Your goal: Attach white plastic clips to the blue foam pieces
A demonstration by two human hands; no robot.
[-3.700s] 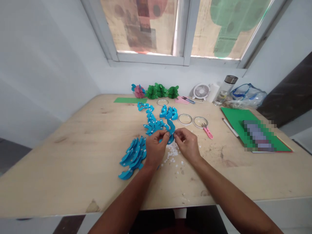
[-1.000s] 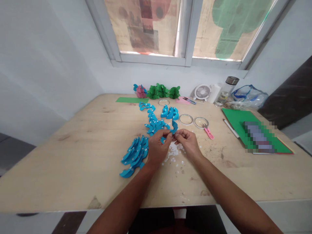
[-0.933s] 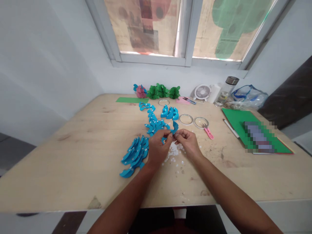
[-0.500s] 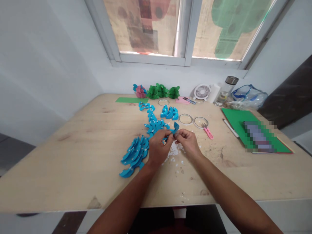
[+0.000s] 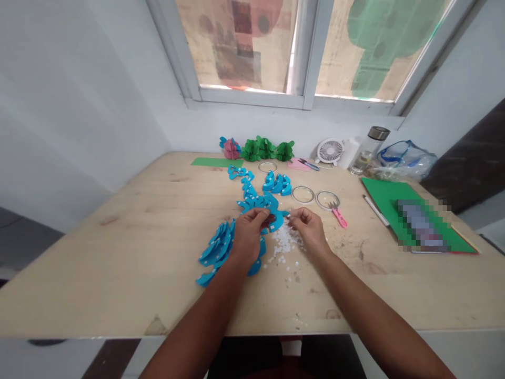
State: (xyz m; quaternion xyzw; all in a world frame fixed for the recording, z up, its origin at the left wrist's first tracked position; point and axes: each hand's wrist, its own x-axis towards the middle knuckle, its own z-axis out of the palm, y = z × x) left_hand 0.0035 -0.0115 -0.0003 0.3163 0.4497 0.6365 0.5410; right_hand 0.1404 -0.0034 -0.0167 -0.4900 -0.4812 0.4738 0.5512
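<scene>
My left hand [image 5: 248, 235] is closed on a curved blue foam piece [image 5: 275, 220] held just above the wooden table [image 5: 118, 247]. My right hand [image 5: 310, 229] is a little to the right of that piece, its fingertips pinched on a tiny white scrap. Below both hands lies a heap of small white scraps [image 5: 284, 245]. A fanned stack of blue foam pieces [image 5: 216, 247] lies left of my left hand. More blue pieces [image 5: 252, 200] are strewn just beyond the hands.
Tape rings [image 5: 303, 194] and pink scissors [image 5: 338, 215] lie to the right of the hands. Green card [image 5: 389, 197] with a pen lies further right. Green paper decorations [image 5: 268, 149], a small fan [image 5: 330, 150], a jar and a plastic bag stand along the wall.
My right hand has drawn slightly away from the blue piece, pinching a white scrap. The left hand still holds the piece, now turned flatter. The camera has shifted a little.
</scene>
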